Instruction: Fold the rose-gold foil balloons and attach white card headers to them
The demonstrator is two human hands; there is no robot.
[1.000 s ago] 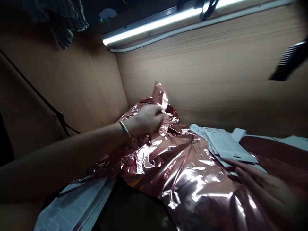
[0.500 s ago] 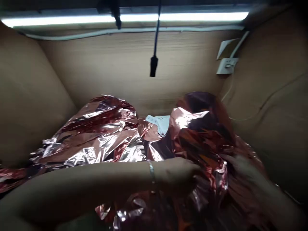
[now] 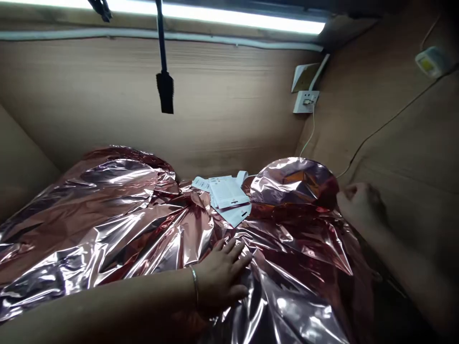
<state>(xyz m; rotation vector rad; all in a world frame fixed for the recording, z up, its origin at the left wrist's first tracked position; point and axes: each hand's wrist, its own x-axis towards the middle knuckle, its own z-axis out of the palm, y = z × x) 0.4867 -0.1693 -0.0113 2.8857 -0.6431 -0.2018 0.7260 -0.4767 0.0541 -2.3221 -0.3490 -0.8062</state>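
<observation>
Rose-gold foil balloon (image 3: 172, 229) lies under the open left hand (image 3: 219, 274); right hand (image 3: 360, 205) curled at its edge, grip unclear.

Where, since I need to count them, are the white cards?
In the head view, the white cards lie on the pink foil, just left of its rounded bulge, above the left hand.

Two hands (image 3: 220, 277) (image 3: 360, 205), seemingly two foil balloons (image 3: 118, 215) (overlapping)

A fluorescent tube (image 3: 215, 14) glows above a wood-grain wall (image 3: 89, 95) carrying a white electrical socket (image 3: 305, 102).
</observation>
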